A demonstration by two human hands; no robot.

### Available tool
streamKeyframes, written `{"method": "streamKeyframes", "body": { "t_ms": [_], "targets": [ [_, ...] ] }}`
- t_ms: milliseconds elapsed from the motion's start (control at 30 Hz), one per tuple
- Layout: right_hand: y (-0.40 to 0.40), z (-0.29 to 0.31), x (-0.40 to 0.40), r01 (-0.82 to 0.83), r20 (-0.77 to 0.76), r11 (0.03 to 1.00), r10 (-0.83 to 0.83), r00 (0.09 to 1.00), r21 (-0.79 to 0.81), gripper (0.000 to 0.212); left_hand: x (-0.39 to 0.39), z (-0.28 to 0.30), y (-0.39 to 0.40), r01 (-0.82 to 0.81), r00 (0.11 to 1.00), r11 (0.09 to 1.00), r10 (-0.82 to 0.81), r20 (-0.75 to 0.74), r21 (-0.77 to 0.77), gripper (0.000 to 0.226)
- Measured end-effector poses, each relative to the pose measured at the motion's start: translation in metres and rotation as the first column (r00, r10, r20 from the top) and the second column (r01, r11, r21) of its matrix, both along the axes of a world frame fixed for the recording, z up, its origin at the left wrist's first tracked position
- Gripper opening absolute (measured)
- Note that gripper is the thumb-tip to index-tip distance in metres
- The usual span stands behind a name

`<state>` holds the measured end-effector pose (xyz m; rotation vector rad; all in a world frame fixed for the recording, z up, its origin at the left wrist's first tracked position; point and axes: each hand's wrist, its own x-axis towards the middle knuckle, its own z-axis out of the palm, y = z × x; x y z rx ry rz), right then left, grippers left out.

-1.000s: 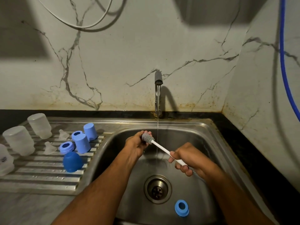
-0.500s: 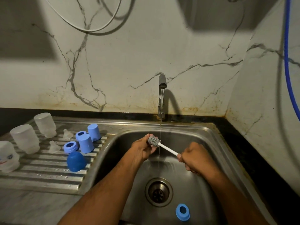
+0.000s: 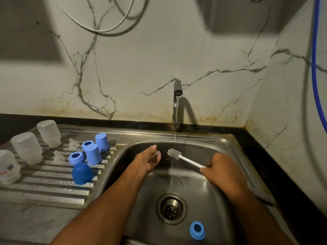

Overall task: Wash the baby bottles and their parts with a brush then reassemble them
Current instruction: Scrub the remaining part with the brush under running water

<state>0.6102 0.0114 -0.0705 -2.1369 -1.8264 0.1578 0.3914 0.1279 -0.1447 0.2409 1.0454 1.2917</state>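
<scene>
Both hands are over the sink (image 3: pixel 230 144), under a thin stream of water from the tap (image 3: pixel 177 103). The left hand (image 3: pixel 147 160) curls its fingers round a small clear teat (image 3: pixel 157 154), which is hard to see. The right hand (image 3: pixel 219 171) grips the white handle of the brush (image 3: pixel 184 157). The grey brush head points at the left hand, just beside the teat but apart from it, and sits right by the water. A blue ring (image 3: pixel 197 230) lies in the sink near the drain (image 3: pixel 171 208). On the ribbed tray (image 3: pixel 44 188) to the left stand three clear bottles (image 3: pixel 26 147) upside down. Near them sit two more clear teats (image 3: pixel 57 157), two blue rings (image 3: pixel 76 157), two light blue caps (image 3: pixel 93 153) and one dark blue cap (image 3: pixel 82 173). A grey desk (image 3: pixel 26 225) shows in front of the tray.
</scene>
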Motion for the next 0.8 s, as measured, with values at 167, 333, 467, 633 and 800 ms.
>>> {"method": "streamKeyframes", "body": {
  "t_ms": [167, 333, 467, 633, 800],
  "targets": [
    [0.004, -0.007, 0.01, 0.039, -0.185, 0.997, -0.052, 0.981, -0.073, 0.025, 0.02, 0.007, -0.011, 0.227, 0.972, 0.974, -0.226, -0.066, 0.019, 0.025],
    [0.003, -0.007, 0.018, 0.054, -0.239, 0.988, -0.088, 0.967, -0.145, 0.029, 0.024, 0.005, -0.013, 0.264, 0.953, 0.964, -0.266, -0.143, -0.03, 0.044],
    [0.006, -0.008, 0.017, 0.058, -0.275, 0.989, -0.094, 0.957, -0.136, 0.025, 0.022, 0.01, -0.018, 0.237, 0.962, 0.972, -0.236, -0.14, -0.013, 0.046],
    [0.007, -0.01, 0.017, 0.046, -0.267, 0.99, -0.081, 0.96, -0.137, 0.023, 0.021, 0.019, -0.021, 0.245, 0.957, 0.969, -0.244, -0.158, -0.015, 0.047],
    [0.008, -0.012, 0.017, 0.038, -0.26, 0.989, -0.076, 0.963, -0.145, 0.028, 0.012, 0.022, -0.023, 0.196, 0.977, 0.981, -0.195, -0.091, 0.005, 0.034]
  ]
}}
